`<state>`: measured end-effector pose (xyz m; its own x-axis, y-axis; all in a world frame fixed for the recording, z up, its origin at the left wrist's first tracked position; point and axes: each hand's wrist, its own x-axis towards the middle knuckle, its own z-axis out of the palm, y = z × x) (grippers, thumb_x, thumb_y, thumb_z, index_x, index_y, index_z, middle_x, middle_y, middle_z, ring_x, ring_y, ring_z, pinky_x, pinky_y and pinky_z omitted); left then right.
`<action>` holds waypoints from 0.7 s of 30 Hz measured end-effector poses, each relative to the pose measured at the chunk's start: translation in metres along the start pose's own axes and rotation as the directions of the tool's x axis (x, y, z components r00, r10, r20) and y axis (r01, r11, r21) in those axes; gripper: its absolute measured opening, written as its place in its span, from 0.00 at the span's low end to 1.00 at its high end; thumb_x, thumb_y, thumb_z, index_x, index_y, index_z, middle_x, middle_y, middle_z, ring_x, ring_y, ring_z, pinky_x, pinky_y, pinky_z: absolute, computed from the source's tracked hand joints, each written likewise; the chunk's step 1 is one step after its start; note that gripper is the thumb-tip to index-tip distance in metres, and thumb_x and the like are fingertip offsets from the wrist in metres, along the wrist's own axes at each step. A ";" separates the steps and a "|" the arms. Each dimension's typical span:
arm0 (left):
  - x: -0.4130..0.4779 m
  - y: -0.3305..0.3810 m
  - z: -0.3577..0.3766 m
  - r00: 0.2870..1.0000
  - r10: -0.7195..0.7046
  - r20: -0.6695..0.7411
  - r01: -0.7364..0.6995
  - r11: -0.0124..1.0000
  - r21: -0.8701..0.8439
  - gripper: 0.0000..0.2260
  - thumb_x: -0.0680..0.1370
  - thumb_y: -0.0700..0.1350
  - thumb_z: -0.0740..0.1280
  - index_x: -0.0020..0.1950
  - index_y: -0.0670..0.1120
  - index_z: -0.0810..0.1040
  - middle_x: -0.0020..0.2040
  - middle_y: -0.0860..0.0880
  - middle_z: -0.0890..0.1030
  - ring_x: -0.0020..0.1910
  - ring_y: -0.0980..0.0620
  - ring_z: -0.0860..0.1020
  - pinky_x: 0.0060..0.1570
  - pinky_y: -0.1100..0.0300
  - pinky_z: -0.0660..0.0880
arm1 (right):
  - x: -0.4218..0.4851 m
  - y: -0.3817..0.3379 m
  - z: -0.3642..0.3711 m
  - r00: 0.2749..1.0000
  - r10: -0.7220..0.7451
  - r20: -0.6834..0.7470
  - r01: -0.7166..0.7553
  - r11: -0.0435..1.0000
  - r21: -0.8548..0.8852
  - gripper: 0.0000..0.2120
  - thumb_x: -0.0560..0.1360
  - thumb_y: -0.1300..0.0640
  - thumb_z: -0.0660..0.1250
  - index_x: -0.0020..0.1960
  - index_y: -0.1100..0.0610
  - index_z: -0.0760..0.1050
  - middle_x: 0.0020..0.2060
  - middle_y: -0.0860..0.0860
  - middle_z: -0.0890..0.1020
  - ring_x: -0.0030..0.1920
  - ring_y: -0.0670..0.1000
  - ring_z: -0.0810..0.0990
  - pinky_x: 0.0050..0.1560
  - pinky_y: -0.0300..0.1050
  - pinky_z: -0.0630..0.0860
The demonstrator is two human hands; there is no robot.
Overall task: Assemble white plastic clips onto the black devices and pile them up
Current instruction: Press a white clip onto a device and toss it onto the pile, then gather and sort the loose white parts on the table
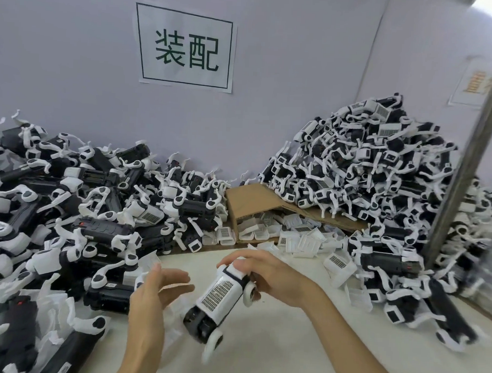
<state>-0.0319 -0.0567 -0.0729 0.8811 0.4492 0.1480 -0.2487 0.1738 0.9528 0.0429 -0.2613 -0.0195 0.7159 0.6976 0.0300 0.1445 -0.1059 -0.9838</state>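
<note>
The pale tabletop [274, 356] runs up to a lilac wall, and its middle strip at the near edge is bare. A broad heap of black devices [69, 206] with white arms covers the whole left side, from the far edge to the near left corner. A taller pile of clipped devices [366, 169] rises in the far right corner and spills down along the right edge, past a slanting metal post [465, 173]. A printed sign [186, 45] hangs on the wall above the far edge. Between the two piles, at the far edge, lies a bent cardboard sheet [255, 201], with loose white clips [301, 239] scattered under it and just in front of it.

The black device [202, 322] being worked on sits at the middle of the tabletop near the near edge, tilted, with a white clip [219, 293] bearing a barcode label wrapped over its body. The right hand [269, 274] grips its far end, fingers curled over the top. The left hand [152, 292] is held just left of it, fingers loosely spread and holding nothing. Whether the device's blurred near end touches the tabletop cannot be told.
</note>
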 end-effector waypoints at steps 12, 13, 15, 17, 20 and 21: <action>0.007 0.014 0.007 0.982 -0.157 0.105 0.164 0.984 -0.065 0.25 0.87 0.47 0.51 0.44 0.31 0.77 0.45 0.32 0.81 0.29 0.35 0.82 0.43 0.48 0.78 | 0.036 -0.241 -0.191 0.375 -0.156 -0.914 0.739 0.646 0.193 0.17 0.85 0.61 0.54 0.72 0.63 0.67 0.62 0.58 0.78 0.49 0.54 0.84 0.45 0.44 0.80; 0.006 0.013 0.006 0.979 -0.166 0.115 0.174 0.983 -0.060 0.25 0.87 0.47 0.51 0.47 0.30 0.77 0.46 0.32 0.81 0.29 0.36 0.82 0.44 0.49 0.77 | 0.042 -0.244 -0.185 0.361 -0.168 -0.917 0.705 0.693 0.150 0.15 0.85 0.61 0.54 0.69 0.63 0.69 0.57 0.57 0.81 0.42 0.52 0.85 0.40 0.43 0.80; 0.004 0.010 0.006 0.984 -0.132 0.122 0.136 0.990 -0.029 0.22 0.87 0.47 0.52 0.54 0.29 0.76 0.49 0.33 0.82 0.35 0.35 0.83 0.54 0.46 0.75 | 0.056 -0.234 -0.158 0.421 -0.225 -0.879 0.611 0.787 0.091 0.11 0.84 0.62 0.56 0.64 0.60 0.71 0.49 0.56 0.83 0.37 0.51 0.84 0.36 0.41 0.78; 0.000 0.007 0.007 0.990 -0.094 0.102 0.095 0.996 0.002 0.22 0.86 0.47 0.53 0.53 0.29 0.76 0.51 0.34 0.82 0.41 0.33 0.83 0.62 0.41 0.72 | 0.068 -0.206 -0.124 0.555 -0.248 -0.794 0.464 0.884 0.048 0.12 0.83 0.63 0.57 0.65 0.59 0.72 0.48 0.55 0.82 0.35 0.51 0.82 0.32 0.39 0.75; 0.001 0.004 0.006 0.988 -0.098 0.116 0.098 0.995 0.007 0.22 0.86 0.47 0.53 0.49 0.31 0.78 0.51 0.36 0.82 0.40 0.32 0.82 0.57 0.42 0.73 | 0.075 -0.152 -0.078 0.760 -0.224 -0.610 0.215 0.973 -0.090 0.11 0.83 0.61 0.59 0.64 0.56 0.74 0.50 0.54 0.82 0.35 0.49 0.81 0.33 0.38 0.74; 0.003 0.004 0.005 0.988 -0.098 0.118 0.097 0.995 0.011 0.23 0.86 0.47 0.54 0.48 0.31 0.79 0.50 0.36 0.82 0.38 0.32 0.82 0.52 0.45 0.74 | 0.075 -0.136 -0.066 0.815 -0.211 -0.540 0.149 0.976 -0.157 0.09 0.83 0.60 0.60 0.60 0.53 0.75 0.50 0.52 0.83 0.35 0.48 0.81 0.34 0.37 0.75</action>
<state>-0.0283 -0.0592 -0.0676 0.9424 0.3238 0.0841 -0.1573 0.2068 0.9656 0.1224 -0.2415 0.1278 0.9217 0.2080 0.3274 0.3547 -0.1107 -0.9284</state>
